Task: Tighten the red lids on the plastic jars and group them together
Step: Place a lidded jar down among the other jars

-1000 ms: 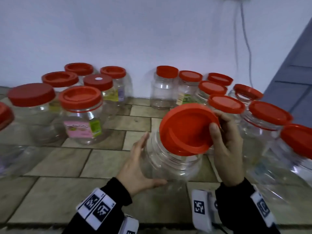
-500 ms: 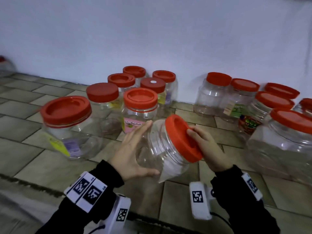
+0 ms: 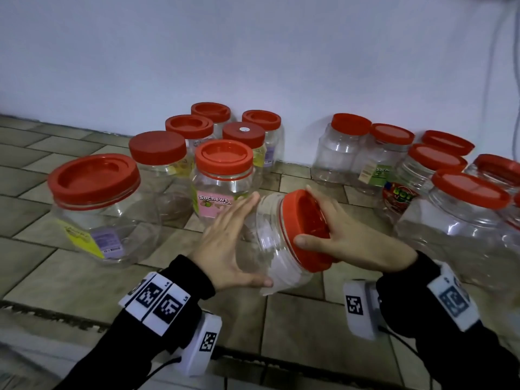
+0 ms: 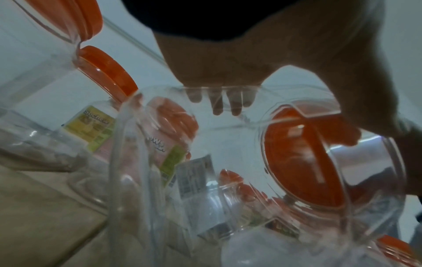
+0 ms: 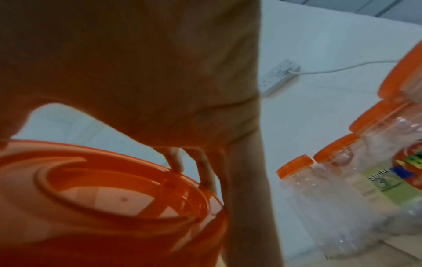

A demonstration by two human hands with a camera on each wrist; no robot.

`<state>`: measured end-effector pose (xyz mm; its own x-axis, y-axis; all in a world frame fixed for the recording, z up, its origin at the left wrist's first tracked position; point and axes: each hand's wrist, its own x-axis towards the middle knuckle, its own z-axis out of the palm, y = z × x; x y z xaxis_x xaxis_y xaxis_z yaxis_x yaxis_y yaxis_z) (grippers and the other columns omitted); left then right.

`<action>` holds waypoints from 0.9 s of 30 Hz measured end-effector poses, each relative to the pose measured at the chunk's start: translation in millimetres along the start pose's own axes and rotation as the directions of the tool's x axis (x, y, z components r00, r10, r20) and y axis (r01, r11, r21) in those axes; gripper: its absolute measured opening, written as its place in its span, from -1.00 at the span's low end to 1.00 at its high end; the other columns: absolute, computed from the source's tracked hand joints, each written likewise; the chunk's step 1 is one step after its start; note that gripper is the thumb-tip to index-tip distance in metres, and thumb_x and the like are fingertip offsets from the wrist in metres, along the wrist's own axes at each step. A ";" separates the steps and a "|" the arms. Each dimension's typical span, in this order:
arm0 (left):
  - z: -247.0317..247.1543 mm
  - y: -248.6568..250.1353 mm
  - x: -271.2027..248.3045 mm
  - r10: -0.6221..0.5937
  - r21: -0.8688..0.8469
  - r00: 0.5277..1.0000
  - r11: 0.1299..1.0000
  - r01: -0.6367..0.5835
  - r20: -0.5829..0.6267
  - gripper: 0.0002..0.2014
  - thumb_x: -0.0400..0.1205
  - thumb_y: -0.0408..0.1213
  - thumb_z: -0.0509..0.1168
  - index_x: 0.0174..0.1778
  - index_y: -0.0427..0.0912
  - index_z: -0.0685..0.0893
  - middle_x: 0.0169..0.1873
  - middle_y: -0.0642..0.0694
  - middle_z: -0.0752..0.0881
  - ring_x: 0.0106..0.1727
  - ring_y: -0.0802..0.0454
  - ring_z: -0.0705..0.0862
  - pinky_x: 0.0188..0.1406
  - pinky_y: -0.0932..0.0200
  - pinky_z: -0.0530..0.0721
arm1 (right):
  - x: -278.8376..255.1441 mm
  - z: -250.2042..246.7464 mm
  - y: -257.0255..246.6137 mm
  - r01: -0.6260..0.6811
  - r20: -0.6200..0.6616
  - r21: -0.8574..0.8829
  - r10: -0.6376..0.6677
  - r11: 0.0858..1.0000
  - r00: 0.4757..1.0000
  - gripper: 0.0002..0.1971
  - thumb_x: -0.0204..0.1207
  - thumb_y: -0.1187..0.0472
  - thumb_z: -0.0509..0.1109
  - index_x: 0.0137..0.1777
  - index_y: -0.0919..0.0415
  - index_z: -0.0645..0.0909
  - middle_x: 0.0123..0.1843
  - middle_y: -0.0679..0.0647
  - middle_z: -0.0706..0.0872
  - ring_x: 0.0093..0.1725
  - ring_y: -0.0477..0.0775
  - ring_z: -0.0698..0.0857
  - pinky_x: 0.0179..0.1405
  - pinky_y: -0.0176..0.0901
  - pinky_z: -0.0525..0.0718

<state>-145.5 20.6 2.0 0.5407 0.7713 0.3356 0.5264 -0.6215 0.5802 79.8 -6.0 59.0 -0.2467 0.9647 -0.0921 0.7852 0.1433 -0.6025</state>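
Observation:
A clear plastic jar (image 3: 270,249) hangs tilted on its side above the tiled floor, its red lid (image 3: 295,215) facing right. My left hand (image 3: 228,243) lies flat against the jar's base end, fingers straight and thumb under it. My right hand (image 3: 337,229) grips the lid, thumb on the near rim and fingers over the far rim. The left wrist view looks through the jar (image 4: 205,198) at the lid (image 4: 303,162) and my left hand (image 4: 219,72). The lid (image 5: 102,198) fills the right wrist view below my right hand (image 5: 160,72).
Several red-lidded jars stand in a group on the left, among them a pink-labelled one (image 3: 222,175) and a wide one (image 3: 95,204). More jars (image 3: 388,159) line the wall at right, with a big one (image 3: 464,220) close by. A power strip (image 5: 278,75) is fixed on the wall.
The jar has tipped further onto its side and moved left, close to the pink-labelled jar. My right hand has shifted its hold round the lid; the left hand stays flat on the jar.

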 end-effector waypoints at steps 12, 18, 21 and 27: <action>5.9 -4.9 4.3 0.022 -0.002 0.999 1.000 -0.022 -0.033 0.16 -0.02 0.59 0.22 0.46 0.37 -0.18 0.54 0.19 0.05 0.58 0.09 0.07 0.55 -0.05 -0.02 | 7.0 -9.7 1.9 -0.033 0.123 -0.044 0.038 0.998 0.992 0.03 0.16 -0.63 0.10 0.59 -0.21 -0.10 0.53 -0.02 0.37 0.34 -0.01 0.54 0.23 -0.15 0.54; 4.0 -7.3 4.0 0.021 -0.033 0.999 0.999 -0.022 -0.041 0.16 0.02 0.38 0.38 0.48 0.29 -0.12 0.50 0.21 0.10 0.57 0.07 0.10 0.54 -0.02 0.02 | -3.6 -32.9 -10.9 0.168 0.258 -0.271 -0.097 0.948 0.961 0.30 0.11 -0.11 0.66 0.42 -0.45 -0.45 0.58 -0.33 -0.23 0.54 -0.18 0.05 0.49 -0.18 0.22; 6.1 -6.8 5.1 0.008 -0.016 0.998 1.000 -0.009 -0.060 0.17 0.03 0.39 0.35 0.50 0.19 -0.10 0.52 0.15 0.10 0.57 0.04 0.11 0.51 0.05 -0.03 | 1.7 -13.0 -11.6 0.150 0.155 -0.291 -0.108 0.945 0.982 0.21 0.15 -0.24 0.57 0.52 -0.36 -0.35 0.59 -0.12 -0.05 0.54 0.01 0.18 0.46 -0.03 0.37; 6.8 -0.5 6.7 0.044 0.022 0.998 0.999 -0.043 -0.033 0.13 0.01 0.45 0.32 0.44 0.38 -0.16 0.48 0.27 0.04 0.55 0.14 0.08 0.51 0.03 -0.03 | 4.6 -23.3 -8.9 -0.101 0.176 -0.309 0.161 0.946 0.971 0.24 -0.06 -0.72 0.11 0.59 -0.23 -0.28 0.64 0.11 0.18 0.50 0.09 0.37 0.50 -0.03 0.30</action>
<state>-137.6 25.1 -1.1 0.5416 0.7473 0.3850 0.5164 -0.6572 0.5490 84.8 2.3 82.4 -0.2131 0.9209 -0.3264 0.9430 0.1064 -0.3154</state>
